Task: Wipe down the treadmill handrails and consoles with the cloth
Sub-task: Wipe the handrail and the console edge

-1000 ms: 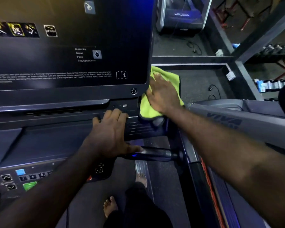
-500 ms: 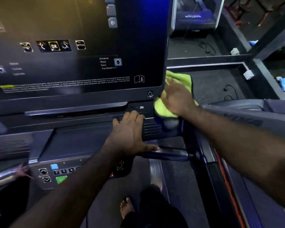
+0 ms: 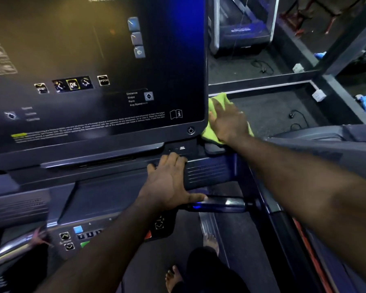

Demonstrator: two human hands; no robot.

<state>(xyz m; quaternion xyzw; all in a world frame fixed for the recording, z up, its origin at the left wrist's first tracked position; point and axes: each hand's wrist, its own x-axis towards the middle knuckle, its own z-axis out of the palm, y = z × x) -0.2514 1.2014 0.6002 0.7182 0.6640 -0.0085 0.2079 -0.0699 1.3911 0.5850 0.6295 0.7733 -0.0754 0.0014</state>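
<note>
At the lower right corner of the treadmill console (image 3: 93, 70), the person's right hand (image 3: 228, 123) lies flat on a yellow-green cloth (image 3: 209, 134), fingers stretched out and spread, pressing it against the side edge of the big dark screen. The cloth shows above the fingertips and below the heel of the hand, just right of the round power button (image 3: 191, 130). The hand is a little blurred.

The left hand (image 3: 167, 182) holds nothing. It rests palm down on the dark ledge (image 3: 207, 172) under the screen, fingers straight and close together, with the thumb stuck out to the side and touching the short glossy grip bar (image 3: 224, 205) that carries a blue glint.

Lower left, a panel of buttons (image 3: 78, 235) shows arrow keys and blue and green keys, partly hidden by the left forearm. A chrome handrail (image 3: 13, 246) runs off at the left edge. The person's bare feet (image 3: 173, 278) stand on the treadmill below.
</note>
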